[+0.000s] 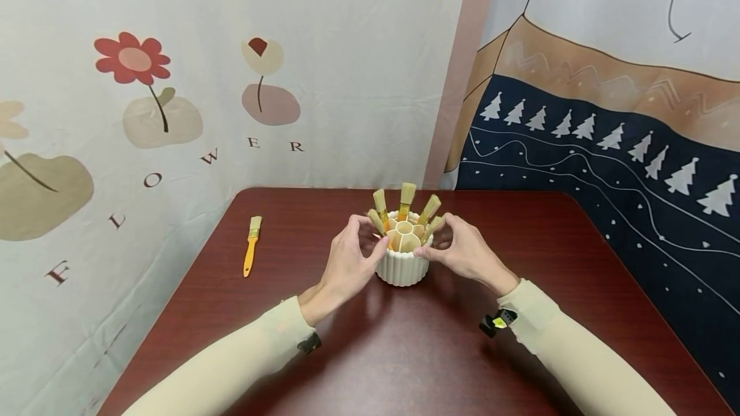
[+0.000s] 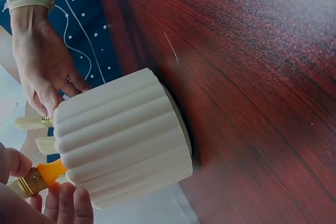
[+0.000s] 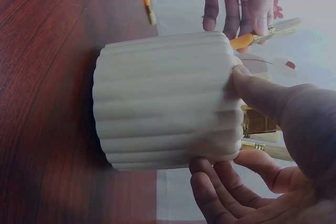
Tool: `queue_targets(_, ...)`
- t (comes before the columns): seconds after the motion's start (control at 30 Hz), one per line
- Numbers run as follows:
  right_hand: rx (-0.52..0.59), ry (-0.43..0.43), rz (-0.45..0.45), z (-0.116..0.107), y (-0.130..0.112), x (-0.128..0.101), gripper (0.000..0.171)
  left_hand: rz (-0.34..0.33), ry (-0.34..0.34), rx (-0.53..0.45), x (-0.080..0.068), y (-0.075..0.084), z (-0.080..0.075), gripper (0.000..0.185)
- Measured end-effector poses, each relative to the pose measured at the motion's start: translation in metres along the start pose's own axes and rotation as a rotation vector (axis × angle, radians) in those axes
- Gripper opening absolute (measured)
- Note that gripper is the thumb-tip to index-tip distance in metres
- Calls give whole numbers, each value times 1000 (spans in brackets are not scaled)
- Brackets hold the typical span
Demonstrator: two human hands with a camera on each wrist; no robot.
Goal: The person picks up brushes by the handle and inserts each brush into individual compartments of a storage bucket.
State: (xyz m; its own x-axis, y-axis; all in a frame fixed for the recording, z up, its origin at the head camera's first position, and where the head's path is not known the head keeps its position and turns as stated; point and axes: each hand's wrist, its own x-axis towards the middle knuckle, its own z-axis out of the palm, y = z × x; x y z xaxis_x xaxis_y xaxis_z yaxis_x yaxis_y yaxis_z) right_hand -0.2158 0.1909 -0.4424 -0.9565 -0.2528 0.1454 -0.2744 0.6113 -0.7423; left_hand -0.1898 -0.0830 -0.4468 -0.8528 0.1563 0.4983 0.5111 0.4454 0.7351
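Observation:
A cream ribbed brush holder (image 1: 403,269) with petal-like compartments stands upright on the table. Several flat paintbrushes fan out from its back half, bristles up. On the holder's left side, my left hand (image 1: 349,262) pinches a paintbrush (image 2: 51,171) at its metal collar, just above the rim; the lower handle is hidden inside the holder. From the other side my right hand (image 1: 468,252) grips the holder's rim, the thumb (image 3: 257,87) at the front and curled fingers around the side. Another paintbrush (image 3: 257,119) rises in the holder between that thumb and fingers.
One more paintbrush (image 1: 251,246) with a yellow handle lies on the left of the dark red wooden table (image 1: 202,313), bristles pointing away. Behind the table hang a pale flower-printed cloth (image 1: 358,50) and a dark blue tree-printed one (image 1: 578,165).

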Motion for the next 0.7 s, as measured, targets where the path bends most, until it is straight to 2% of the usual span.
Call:
queue_targets(0.4, -4, 9, -4, -1, -3, 1, 56, -22, 9, 46, 0, -4, 0, 29)
queue_targets(0.53, 35, -1, -23, 0, 3, 1, 63, -31, 7, 66, -2, -6, 0, 30)
queue_targets(0.57, 55, 5, -56, 3, 13, 5, 63, -36, 3, 69, -3, -6, 0, 30)
queue_targets(0.7, 64, 2, -63, 3, 14, 4, 66, -29, 3, 75, -3, -7, 0, 29)
